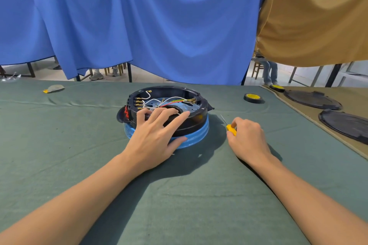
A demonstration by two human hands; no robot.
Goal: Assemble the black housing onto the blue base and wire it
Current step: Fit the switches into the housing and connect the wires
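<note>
Sitting on blue base (pixel 197 135) at centre of green table cloth (pixel 179 195), black housing (pixel 191 121) shows white, red, green wires (pixel 171 101) inside. Left hand (pixel 155 135) spread open over housing's near rim, thumb against base. Right hand (pixel 248 138) closed around yellow-handled screwdriver (pixel 231 129) just right of assembly. Tape roll (pixel 253 98) farther right; black covers (pixel 312 99) on tan cloth.

The left hand (pixel 157 137) hides the near rim of the black housing (pixel 191 123), and the right hand (pixel 247 137) covers most of the yellow screwdriver (pixel 231 129) handle
</note>
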